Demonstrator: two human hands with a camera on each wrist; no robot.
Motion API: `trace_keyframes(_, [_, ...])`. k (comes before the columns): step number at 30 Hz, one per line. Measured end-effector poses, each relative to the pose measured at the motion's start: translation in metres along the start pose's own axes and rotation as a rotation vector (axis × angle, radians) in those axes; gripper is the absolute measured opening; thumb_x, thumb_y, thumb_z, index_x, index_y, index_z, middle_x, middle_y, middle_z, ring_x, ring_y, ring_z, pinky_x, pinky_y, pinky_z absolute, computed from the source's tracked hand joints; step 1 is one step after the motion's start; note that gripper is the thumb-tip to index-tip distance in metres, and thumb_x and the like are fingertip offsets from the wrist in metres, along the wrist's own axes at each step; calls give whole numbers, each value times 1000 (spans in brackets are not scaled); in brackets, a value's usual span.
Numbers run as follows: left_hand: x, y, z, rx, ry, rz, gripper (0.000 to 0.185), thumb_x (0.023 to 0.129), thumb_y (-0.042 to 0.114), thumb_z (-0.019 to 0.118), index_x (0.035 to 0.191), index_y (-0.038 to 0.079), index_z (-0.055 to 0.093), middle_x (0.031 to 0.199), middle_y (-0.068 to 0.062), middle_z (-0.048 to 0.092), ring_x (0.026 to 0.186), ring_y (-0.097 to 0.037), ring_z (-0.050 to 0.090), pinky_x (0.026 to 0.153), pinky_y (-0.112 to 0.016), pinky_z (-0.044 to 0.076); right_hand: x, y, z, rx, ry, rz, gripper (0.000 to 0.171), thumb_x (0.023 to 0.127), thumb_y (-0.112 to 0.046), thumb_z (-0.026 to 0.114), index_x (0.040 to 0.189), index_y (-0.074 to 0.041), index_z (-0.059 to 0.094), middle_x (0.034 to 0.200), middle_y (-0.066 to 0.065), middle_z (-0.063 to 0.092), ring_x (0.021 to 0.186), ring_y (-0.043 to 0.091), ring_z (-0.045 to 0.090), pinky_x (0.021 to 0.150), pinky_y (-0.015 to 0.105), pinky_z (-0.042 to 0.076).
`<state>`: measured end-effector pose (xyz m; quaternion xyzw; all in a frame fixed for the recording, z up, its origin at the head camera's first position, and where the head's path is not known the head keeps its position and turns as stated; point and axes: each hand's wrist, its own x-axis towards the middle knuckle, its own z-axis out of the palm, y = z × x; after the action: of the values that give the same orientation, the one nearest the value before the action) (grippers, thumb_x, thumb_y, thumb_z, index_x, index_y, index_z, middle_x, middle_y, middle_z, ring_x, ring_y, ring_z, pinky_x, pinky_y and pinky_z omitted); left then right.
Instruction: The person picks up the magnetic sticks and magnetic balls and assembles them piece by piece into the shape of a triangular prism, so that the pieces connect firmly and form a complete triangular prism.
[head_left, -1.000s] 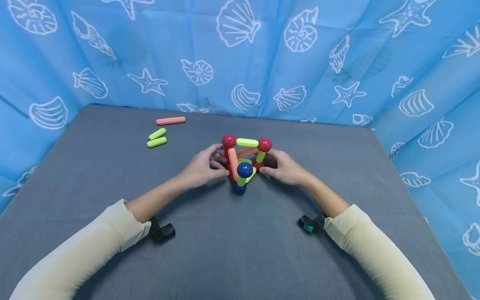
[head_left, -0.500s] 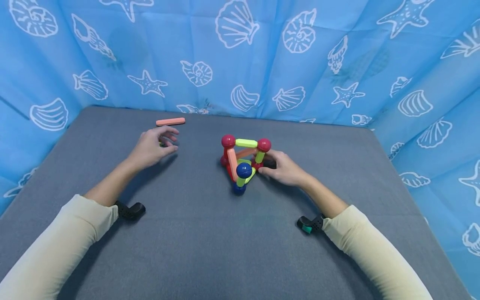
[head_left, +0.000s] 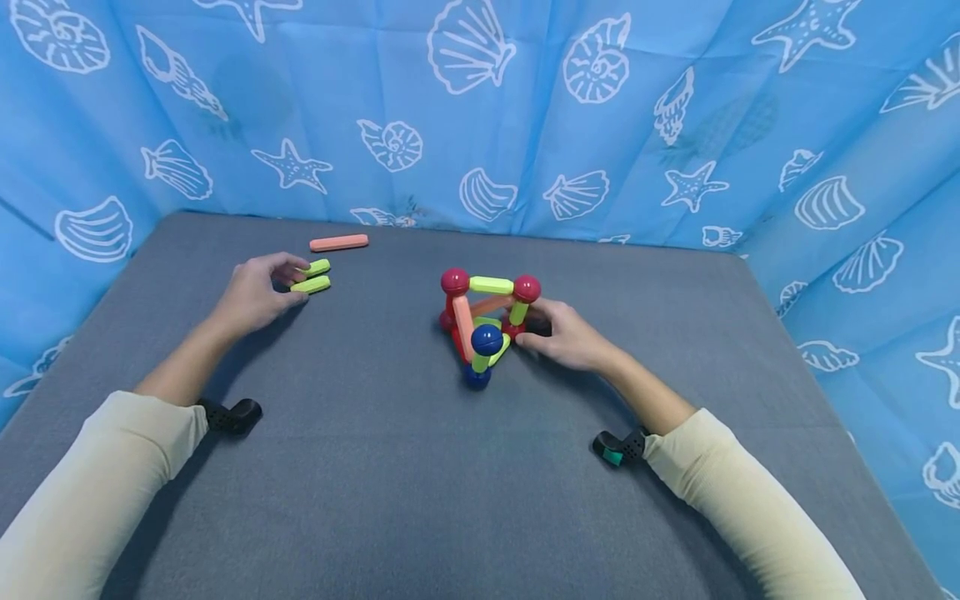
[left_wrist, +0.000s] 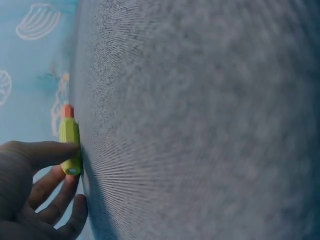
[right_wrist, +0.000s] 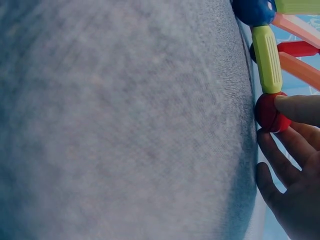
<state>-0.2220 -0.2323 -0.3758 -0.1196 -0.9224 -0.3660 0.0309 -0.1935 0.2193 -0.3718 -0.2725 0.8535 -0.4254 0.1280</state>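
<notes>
In the head view my left hand (head_left: 258, 292) is at two short yellow-green magnetic sticks (head_left: 311, 285) lying on the table. Its thumb lies along the near stick's side, the fingers by the far one. The left wrist view shows the thumb overlapping a yellow-green stick (left_wrist: 71, 135), the fingers spread below. A frame of magnetic sticks and balls (head_left: 462, 329) stands mid-table, with red balls at the back and blue ones in front. My right hand (head_left: 566, 335) pinches its lower right red ball (right_wrist: 272, 112) between thumb and fingers; part of the fingers is hidden behind the frame.
A longer salmon-coloured stick (head_left: 339, 242) lies behind the green pair. Grey cloth covers the table (head_left: 480, 500). A blue curtain (head_left: 480, 117) with white shell prints hangs along the back and sides.
My left hand has let go of the frame's left side and moved left to the yellow-green sticks. My right hand stays on the frame, which has kept its place.
</notes>
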Motion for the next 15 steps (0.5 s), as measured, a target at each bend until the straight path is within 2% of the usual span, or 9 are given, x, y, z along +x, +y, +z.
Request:
trace_keyframes(5, [2,4,2,14,-23,-56,40,90,-1,68,128,-5,57,113,-28,64,105,-39,59,87,-53,46,0,1,0,1,2,2,48,93,-2,66,138,2,50,131,19,60,125,34,55,107,53,39])
trace_keyframes(8, [2,12,6,-29,-29,-78,41,92,5,69,130,-2,57,116,-25,65,106,-35,60,82,-42,49,0,1,1,4,-1,10,49,93,-2,66,139,1,50,132,19,60,126,34,55,107,53,39])
trace_keyframes(12, [2,32,13,-204,-59,-64,44,92,12,72,132,2,57,119,-20,67,105,-22,63,73,-23,49,-1,1,1,6,0,20,49,93,-2,66,139,1,50,132,19,60,126,34,55,108,53,39])
trace_keyframes(15, [1,51,20,-379,-69,-31,46,91,11,74,133,3,56,117,-14,68,102,-13,64,75,-19,50,-1,1,0,3,4,21,48,93,-2,65,139,1,50,132,20,60,126,34,55,108,53,39])
